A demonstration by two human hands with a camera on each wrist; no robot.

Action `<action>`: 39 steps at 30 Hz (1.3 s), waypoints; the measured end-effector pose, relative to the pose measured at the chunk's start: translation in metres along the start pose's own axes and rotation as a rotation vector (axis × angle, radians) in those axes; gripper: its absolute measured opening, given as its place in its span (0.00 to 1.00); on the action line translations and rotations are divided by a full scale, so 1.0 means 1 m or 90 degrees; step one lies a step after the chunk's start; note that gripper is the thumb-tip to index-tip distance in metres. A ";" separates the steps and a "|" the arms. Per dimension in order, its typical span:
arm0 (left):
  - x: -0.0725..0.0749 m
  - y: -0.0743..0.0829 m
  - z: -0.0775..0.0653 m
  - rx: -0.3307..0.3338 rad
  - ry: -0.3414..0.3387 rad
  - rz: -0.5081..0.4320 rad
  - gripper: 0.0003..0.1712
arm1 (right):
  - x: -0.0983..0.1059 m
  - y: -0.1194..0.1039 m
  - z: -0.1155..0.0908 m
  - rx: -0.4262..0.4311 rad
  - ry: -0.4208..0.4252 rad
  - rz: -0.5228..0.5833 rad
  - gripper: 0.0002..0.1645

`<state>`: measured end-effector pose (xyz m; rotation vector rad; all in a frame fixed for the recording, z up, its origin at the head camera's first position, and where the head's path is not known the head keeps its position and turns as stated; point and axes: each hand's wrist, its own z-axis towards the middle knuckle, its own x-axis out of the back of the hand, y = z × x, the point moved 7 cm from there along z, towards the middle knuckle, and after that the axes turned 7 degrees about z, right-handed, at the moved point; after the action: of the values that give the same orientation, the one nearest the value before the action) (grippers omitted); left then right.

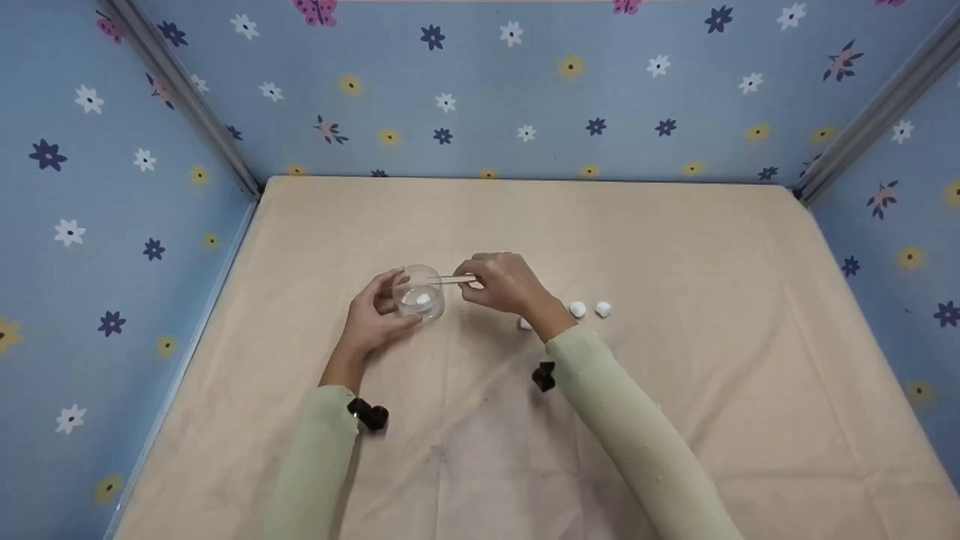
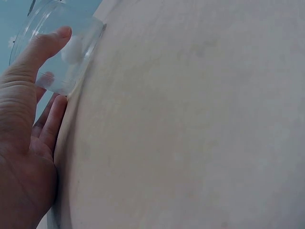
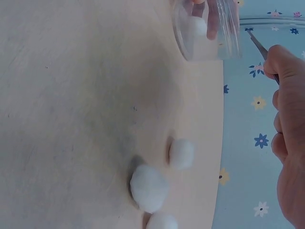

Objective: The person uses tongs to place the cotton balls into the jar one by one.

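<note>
My left hand grips a clear jar, thumb on the near side and fingers on the far side. Inside the jar lies one white cotton ball, also visible through the wall in the left wrist view. My right hand pinches tweezers whose tips point left over the jar's mouth. Nothing shows between the tips in the right wrist view. Right of the jar, partly behind my right wrist, lie a cotton ball and two more, a middle one and a right one.
A beige cloth covers the table, with some wrinkles. Blue flowered panels stand around it, the back panel along the far edge. Black wrist cameras sit on both sleeves, the left camera close to the cloth.
</note>
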<state>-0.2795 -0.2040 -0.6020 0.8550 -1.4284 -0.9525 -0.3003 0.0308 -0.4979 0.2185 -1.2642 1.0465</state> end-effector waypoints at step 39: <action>0.001 0.002 -0.001 -0.021 0.005 0.002 0.53 | 0.021 0.022 -0.023 -0.031 0.029 0.006 0.15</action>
<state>-0.2789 -0.2038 -0.6000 0.8308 -1.4035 -0.9669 -0.3025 0.0684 -0.4969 0.1509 -1.2498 1.0212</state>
